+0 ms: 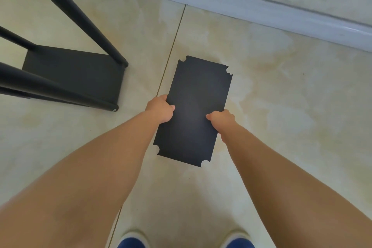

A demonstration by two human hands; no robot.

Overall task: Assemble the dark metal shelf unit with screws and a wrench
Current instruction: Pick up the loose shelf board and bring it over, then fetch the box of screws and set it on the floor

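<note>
In the head view, the left hand [161, 109] and right hand [221, 120] each have a curled grip on a long edge of the dark shelf panel [194, 110], held flat above the tiled floor [281, 106], right of the partly built shelf frame [74, 74].

- A flat, dark rectangular shelf panel [198, 106] with round notches cut at its four corners is being held by its two long edges above the floor.
- The partly built shelf frame [76, 70], dark panel joined to black tubular legs, is sitting at left, well apart.
</note>
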